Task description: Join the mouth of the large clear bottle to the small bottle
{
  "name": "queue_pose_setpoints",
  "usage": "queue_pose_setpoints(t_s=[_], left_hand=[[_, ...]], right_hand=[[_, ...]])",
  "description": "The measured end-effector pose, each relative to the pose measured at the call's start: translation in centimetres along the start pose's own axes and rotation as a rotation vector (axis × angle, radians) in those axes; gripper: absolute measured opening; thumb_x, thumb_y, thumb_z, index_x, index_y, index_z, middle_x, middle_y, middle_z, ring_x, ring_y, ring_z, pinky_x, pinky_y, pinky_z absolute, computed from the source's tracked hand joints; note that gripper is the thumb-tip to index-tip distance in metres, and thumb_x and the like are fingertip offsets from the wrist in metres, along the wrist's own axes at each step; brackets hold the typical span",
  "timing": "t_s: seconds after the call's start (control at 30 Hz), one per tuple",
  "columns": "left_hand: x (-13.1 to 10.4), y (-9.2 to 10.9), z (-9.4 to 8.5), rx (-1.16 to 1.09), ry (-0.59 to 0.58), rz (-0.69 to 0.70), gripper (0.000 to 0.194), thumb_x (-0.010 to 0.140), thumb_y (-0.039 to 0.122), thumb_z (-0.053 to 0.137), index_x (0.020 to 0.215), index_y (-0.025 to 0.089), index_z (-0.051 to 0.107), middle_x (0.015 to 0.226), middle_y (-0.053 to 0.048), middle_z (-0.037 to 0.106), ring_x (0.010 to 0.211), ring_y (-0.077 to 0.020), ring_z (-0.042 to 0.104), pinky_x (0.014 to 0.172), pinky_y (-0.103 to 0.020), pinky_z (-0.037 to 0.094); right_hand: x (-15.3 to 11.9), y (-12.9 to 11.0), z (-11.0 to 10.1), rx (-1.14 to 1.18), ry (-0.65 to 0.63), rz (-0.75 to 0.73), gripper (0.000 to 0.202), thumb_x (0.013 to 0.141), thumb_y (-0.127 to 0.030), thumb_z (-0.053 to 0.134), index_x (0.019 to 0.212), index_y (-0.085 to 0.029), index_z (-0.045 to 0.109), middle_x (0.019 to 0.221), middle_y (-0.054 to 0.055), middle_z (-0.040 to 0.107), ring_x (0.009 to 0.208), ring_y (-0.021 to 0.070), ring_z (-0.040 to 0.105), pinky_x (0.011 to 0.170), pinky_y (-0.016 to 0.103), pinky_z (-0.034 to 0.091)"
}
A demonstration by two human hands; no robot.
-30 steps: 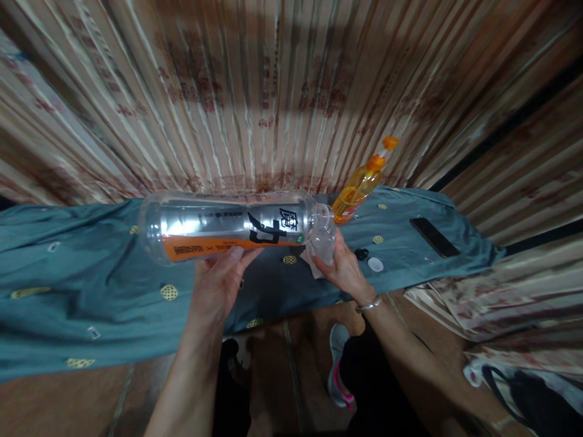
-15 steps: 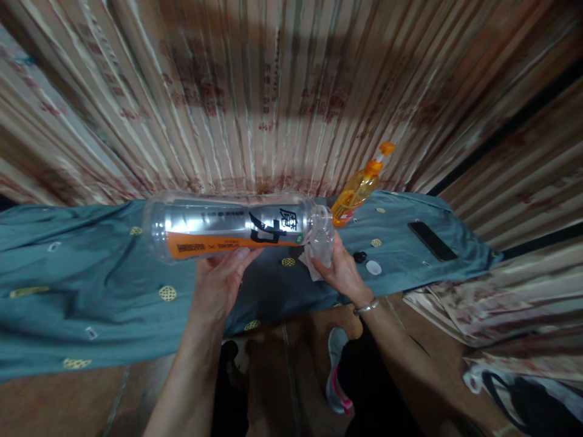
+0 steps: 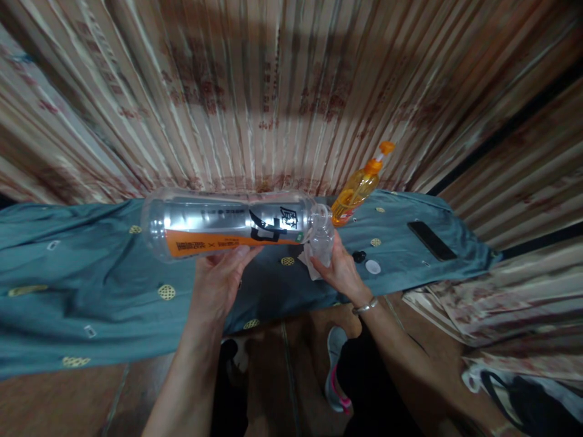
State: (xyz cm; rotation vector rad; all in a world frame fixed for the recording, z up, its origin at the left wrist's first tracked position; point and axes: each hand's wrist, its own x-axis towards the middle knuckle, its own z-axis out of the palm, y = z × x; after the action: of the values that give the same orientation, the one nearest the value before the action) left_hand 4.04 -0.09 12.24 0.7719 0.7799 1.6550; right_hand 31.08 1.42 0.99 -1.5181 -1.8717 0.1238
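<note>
A large clear bottle (image 3: pixel 228 223) with a silver and orange label lies sideways in the air over the green cloth, its neck to the right. My left hand (image 3: pixel 223 273) grips it from below near the middle. In my right hand (image 3: pixel 337 267) is a small clear container (image 3: pixel 322 243), held upright with its top against the mouth of the large bottle. Under that container a pale piece of paper (image 3: pixel 315 271) shows on the cloth. Whether liquid passes between the two cannot be made out.
An orange pump bottle (image 3: pixel 355 195) stands behind my right hand. Further right on the green cloth (image 3: pixel 113 291) lie a small black object (image 3: pixel 359 257), a white disc (image 3: pixel 373 267) and a dark phone-like slab (image 3: pixel 431 241). A pleated curtain (image 3: pixel 273 91) hangs behind.
The base of the large bottle has shifted very slightly up and left. Both hands keep their hold.
</note>
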Motion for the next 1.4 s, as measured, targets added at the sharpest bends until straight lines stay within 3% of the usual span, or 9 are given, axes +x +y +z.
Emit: queue_pose_setpoints(t_s=[0.1,0.3,0.57,0.97,1.4], left_hand=[[-0.05,0.13,0.15,-0.023,0.002,0.008,0.030,0.055,0.022,0.099,0.070,0.025,0.073,0.078,-0.001,0.081,0.087,-0.0305,0.081,0.089,-0.049,0.070],[0.00,0.22,-0.20,-0.023,0.015,0.010,0.033,0.057,0.018,0.096,0.083,0.026,0.077,0.086,-0.004,0.083,0.099,-0.0358,0.080,0.092,-0.055,0.068],[-0.06,0.31,0.11,-0.041,-0.001,0.014,0.034,0.057,0.016,0.095,0.082,0.027,0.075,0.079,-0.001,0.081,0.091,-0.0327,0.082,0.090,-0.052,0.069],[-0.20,0.44,0.25,0.010,0.021,0.004,0.038,0.056,0.016,0.094,0.087,0.027,0.076,0.084,-0.001,0.082,0.097,-0.0348,0.081,0.095,-0.055,0.067],[-0.29,0.51,0.26,-0.037,0.015,-0.004,0.037,0.057,0.016,0.096,0.087,0.027,0.076,0.084,-0.001,0.082,0.102,-0.0350,0.080,0.092,-0.052,0.068]], right_hand=[[0.00,0.05,0.08,-0.005,0.009,0.000,0.094,0.096,-0.052,0.065,0.168,-0.014,0.019,0.157,0.025,0.059,0.141,0.0381,0.064,0.109,0.058,0.060],[-0.02,0.19,0.12,-0.018,0.016,-0.045,0.093,0.098,-0.053,0.064,0.169,-0.013,0.018,0.159,0.026,0.057,0.143,0.0369,0.062,0.109,0.056,0.061],[0.02,-0.19,-0.07,-0.018,0.004,-0.022,0.093,0.097,-0.046,0.067,0.169,-0.013,0.017,0.159,0.025,0.057,0.143,0.0369,0.062,0.111,0.056,0.060],[0.11,-0.41,-0.24,-0.003,-0.003,-0.018,0.092,0.096,-0.043,0.066,0.168,-0.010,0.019,0.160,0.026,0.055,0.145,0.0368,0.061,0.113,0.056,0.059],[0.01,-0.20,-0.11,-0.015,0.011,-0.008,0.092,0.096,-0.048,0.065,0.169,-0.014,0.020,0.158,0.024,0.058,0.142,0.0364,0.063,0.110,0.057,0.061]])
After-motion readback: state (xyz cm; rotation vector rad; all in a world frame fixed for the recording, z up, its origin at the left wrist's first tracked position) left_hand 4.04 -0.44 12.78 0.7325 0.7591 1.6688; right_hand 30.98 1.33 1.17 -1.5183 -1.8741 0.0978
